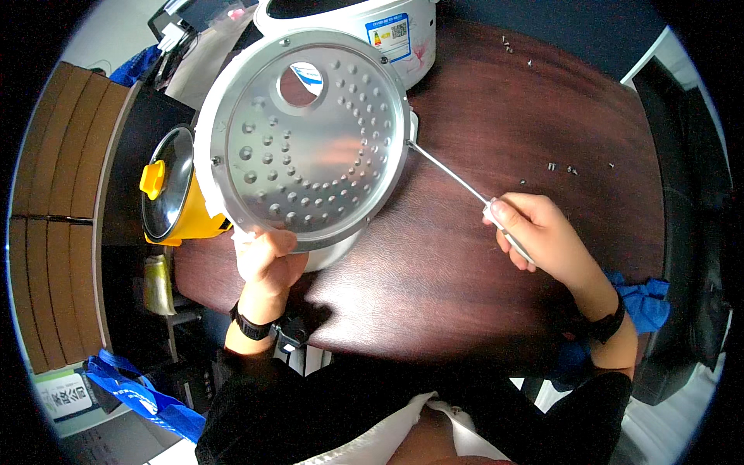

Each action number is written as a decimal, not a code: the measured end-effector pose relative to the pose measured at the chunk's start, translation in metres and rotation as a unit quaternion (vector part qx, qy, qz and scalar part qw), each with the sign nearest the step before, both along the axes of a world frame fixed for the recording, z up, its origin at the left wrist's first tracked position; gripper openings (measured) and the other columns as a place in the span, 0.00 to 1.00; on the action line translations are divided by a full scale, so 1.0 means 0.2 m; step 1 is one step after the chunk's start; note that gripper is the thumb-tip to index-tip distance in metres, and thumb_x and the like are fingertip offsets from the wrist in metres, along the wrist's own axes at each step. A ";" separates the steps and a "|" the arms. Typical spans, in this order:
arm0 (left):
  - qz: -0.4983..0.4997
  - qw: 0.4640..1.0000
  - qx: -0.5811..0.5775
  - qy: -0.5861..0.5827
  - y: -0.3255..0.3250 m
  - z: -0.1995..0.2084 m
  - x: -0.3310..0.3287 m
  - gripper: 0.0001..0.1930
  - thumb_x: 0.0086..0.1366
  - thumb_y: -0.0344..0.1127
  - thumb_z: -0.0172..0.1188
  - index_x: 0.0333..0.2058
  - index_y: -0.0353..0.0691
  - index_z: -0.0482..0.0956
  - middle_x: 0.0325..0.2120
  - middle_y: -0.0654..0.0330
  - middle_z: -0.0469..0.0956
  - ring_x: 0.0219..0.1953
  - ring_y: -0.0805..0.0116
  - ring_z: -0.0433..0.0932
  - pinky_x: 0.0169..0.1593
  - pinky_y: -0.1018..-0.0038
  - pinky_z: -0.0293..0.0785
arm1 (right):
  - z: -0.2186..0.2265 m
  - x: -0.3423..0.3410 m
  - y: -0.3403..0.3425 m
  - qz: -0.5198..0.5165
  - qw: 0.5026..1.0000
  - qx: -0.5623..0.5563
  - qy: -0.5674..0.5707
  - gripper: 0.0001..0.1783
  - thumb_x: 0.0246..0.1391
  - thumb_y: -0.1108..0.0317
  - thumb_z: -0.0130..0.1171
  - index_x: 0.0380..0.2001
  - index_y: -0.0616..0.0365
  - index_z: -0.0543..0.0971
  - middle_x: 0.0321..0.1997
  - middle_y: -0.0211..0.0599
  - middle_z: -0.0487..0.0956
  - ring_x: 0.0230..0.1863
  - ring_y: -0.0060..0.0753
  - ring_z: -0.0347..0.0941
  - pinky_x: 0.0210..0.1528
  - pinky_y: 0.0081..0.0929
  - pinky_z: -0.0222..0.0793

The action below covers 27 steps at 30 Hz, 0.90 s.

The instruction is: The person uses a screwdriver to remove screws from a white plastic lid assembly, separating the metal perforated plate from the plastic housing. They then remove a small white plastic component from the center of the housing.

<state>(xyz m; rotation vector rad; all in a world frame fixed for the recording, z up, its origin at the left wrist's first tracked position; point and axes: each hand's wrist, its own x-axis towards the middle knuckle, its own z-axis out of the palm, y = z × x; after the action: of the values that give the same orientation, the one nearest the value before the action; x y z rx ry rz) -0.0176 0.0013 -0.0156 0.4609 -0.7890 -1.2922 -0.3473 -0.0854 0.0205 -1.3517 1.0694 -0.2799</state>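
Observation:
My left hand point(267, 260) grips the lower edge of a round rice cooker lid point(325, 155), tilted up with its dimpled metal underside facing me. A round hole sits near the top of that metal plate, and a few screws show along its rim. Closed around the handle of a long, thin screwdriver point(453, 172) is my right hand point(535, 232). The screwdriver's tip meets the right side of the lid's rim, at or very near a screw there. Behind the lid stands the white rice cooker body point(422, 54), with a blue-framed label on it.
Small loose screws point(572, 170) lie on the right of the dark wooden table point(480, 287), more point(508, 45) at its far side. A yellow pot point(198, 213) with a glass lid is at the left. Blue cloth point(647, 302) lies by my right forearm.

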 end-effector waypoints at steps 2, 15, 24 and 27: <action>0.052 0.997 0.060 0.018 0.01 0.04 -0.04 0.22 0.42 0.17 0.48 0.41 0.29 0.71 0.40 0.50 0.72 0.44 0.55 0.73 0.52 0.57 0.68 | -0.02 0.00 0.02 -0.006 0.997 0.052 -0.051 0.22 0.63 0.51 0.42 0.34 0.61 0.73 0.16 0.29 0.70 0.11 0.18 0.66 0.10 0.16 0.57; 0.064 0.980 0.180 -0.058 0.22 -0.01 -0.08 0.27 0.47 0.16 0.47 0.50 0.31 0.67 0.47 0.51 0.69 0.49 0.58 0.70 0.55 0.54 0.64 | 0.03 0.01 0.04 0.010 0.998 0.048 -0.030 0.17 0.63 0.57 0.43 0.33 0.60 0.73 0.14 0.26 0.66 0.09 0.17 0.61 0.10 0.17 0.54; -0.004 0.996 -0.032 -0.083 0.09 0.08 -0.07 0.27 0.44 0.22 0.50 0.48 0.32 0.69 0.45 0.52 0.70 0.50 0.57 0.70 0.54 0.55 0.66 | -0.03 0.00 -0.01 0.019 0.963 -0.266 0.026 0.14 0.60 0.59 0.50 0.29 0.59 0.74 0.13 0.25 0.67 0.10 0.16 0.62 0.12 0.17 0.54; 0.085 0.996 0.008 -0.038 0.04 0.17 -0.15 0.29 0.42 0.25 0.52 0.49 0.32 0.68 0.45 0.51 0.70 0.49 0.53 0.70 0.54 0.53 0.66 | 0.04 -0.02 -0.02 -0.018 0.995 0.052 -0.082 0.13 0.59 0.59 0.52 0.28 0.59 0.71 0.13 0.26 0.67 0.09 0.16 0.61 0.09 0.16 0.52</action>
<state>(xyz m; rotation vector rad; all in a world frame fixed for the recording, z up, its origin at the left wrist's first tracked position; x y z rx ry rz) -0.0473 0.0099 0.0175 0.5813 -0.7862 -1.1287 -0.3506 -0.0886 0.0278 -1.1950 0.9580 -0.3515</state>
